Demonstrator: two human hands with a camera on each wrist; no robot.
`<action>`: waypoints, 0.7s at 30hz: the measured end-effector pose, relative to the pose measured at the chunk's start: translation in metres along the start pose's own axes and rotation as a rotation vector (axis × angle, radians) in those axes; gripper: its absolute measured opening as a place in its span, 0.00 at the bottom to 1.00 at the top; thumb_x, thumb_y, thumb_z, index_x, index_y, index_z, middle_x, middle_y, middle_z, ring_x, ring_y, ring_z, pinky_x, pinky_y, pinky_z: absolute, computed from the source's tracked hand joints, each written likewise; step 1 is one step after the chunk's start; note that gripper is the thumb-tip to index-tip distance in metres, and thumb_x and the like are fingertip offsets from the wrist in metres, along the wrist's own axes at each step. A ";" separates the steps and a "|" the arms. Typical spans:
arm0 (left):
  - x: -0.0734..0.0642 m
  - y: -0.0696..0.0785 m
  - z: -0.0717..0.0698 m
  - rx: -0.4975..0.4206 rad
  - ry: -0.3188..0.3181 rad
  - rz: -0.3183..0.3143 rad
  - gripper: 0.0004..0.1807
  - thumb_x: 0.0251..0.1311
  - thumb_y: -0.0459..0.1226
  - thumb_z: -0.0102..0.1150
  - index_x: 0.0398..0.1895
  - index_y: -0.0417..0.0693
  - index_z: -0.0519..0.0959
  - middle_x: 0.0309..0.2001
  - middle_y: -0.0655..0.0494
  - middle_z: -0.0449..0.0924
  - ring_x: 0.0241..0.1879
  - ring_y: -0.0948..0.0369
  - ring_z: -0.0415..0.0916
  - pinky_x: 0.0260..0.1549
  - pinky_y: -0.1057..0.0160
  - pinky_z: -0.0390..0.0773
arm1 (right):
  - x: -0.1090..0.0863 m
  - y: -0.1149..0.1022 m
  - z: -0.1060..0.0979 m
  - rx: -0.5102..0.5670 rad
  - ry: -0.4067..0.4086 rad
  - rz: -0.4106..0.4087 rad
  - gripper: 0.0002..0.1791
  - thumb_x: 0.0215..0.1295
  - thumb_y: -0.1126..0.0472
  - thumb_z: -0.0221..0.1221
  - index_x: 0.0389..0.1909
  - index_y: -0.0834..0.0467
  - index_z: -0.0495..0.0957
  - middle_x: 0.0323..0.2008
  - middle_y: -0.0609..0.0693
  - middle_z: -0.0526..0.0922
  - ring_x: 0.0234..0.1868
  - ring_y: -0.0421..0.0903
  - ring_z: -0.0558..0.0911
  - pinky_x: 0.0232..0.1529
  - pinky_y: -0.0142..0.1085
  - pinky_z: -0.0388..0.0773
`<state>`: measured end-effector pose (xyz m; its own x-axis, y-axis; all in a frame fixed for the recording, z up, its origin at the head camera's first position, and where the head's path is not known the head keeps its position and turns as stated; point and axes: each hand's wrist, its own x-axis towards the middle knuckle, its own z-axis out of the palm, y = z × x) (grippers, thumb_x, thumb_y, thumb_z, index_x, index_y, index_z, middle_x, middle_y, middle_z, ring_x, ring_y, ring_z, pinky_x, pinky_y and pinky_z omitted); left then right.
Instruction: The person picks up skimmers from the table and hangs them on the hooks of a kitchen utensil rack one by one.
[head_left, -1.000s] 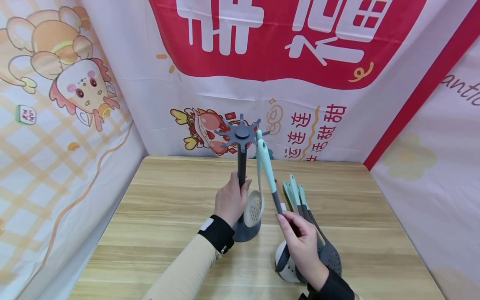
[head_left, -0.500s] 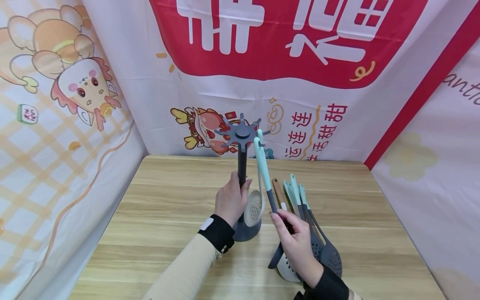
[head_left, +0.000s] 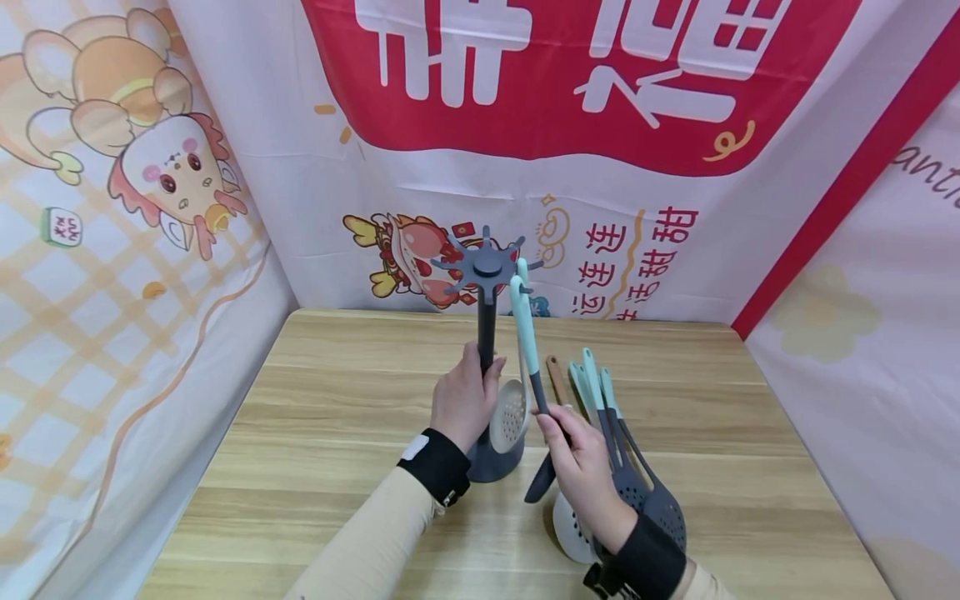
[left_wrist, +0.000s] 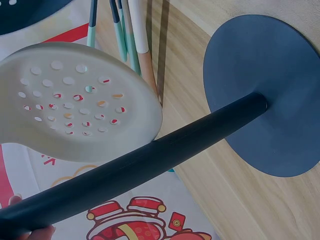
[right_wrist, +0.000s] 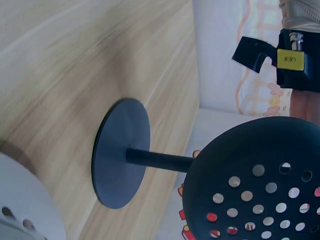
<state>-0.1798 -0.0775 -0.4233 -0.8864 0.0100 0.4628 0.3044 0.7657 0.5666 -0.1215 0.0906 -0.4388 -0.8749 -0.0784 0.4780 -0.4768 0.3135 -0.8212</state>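
My left hand [head_left: 463, 398] grips the dark pole of a utensil rack [head_left: 487, 321], whose round base stands on the table. From one of the rack's hooks hangs a beige slotted spoon [head_left: 510, 415], close beside the pole. My right hand [head_left: 588, 475] pinches a dark slotted spoon [right_wrist: 255, 195] low on its shaft. Its mint handle [head_left: 525, 321] points up, with the top at the hooks on the rack's right side. Whether its hole is over a hook cannot be told. The left wrist view shows the pole [left_wrist: 145, 162] crossing in front of the beige spoon's head.
Right of the rack, several utensils [head_left: 592, 392] with mint handles lie together, partly behind my right hand. Among them are a dark perforated turner [head_left: 663, 517], a whitish perforated head [head_left: 572, 529] and a brown-handled utensil [head_left: 557, 379]. A printed cloth [head_left: 300, 208] hangs behind the wooden table [head_left: 337, 400].
My right hand has moved left and slightly up with the dark slotted spoon, bringing its handle top against the rack's right hooks. My left hand stays on the pole.
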 end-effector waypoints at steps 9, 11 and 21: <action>0.000 0.001 0.000 -0.002 -0.001 -0.013 0.14 0.72 0.43 0.53 0.48 0.42 0.68 0.26 0.51 0.81 0.19 0.57 0.78 0.18 0.67 0.74 | 0.010 0.012 0.002 -0.170 -0.007 -0.130 0.08 0.70 0.68 0.57 0.43 0.60 0.84 0.28 0.46 0.81 0.35 0.39 0.73 0.35 0.32 0.71; 0.000 0.001 0.000 -0.001 -0.003 -0.016 0.14 0.72 0.43 0.53 0.48 0.42 0.68 0.27 0.51 0.81 0.19 0.57 0.78 0.18 0.67 0.75 | 0.011 0.014 0.003 -0.202 -0.001 -0.163 0.08 0.69 0.69 0.57 0.42 0.60 0.84 0.28 0.47 0.81 0.36 0.40 0.73 0.35 0.32 0.70; 0.000 0.000 0.001 0.007 0.017 0.005 0.14 0.72 0.43 0.54 0.47 0.42 0.68 0.27 0.51 0.82 0.20 0.56 0.79 0.18 0.67 0.74 | 0.018 0.019 0.008 -0.258 0.025 -0.208 0.07 0.68 0.67 0.59 0.41 0.61 0.85 0.36 0.51 0.81 0.40 0.43 0.75 0.37 0.36 0.74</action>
<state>-0.1802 -0.0767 -0.4240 -0.8787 0.0030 0.4774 0.3067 0.7700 0.5595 -0.1468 0.0879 -0.4489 -0.7569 -0.1436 0.6375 -0.6049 0.5231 -0.6004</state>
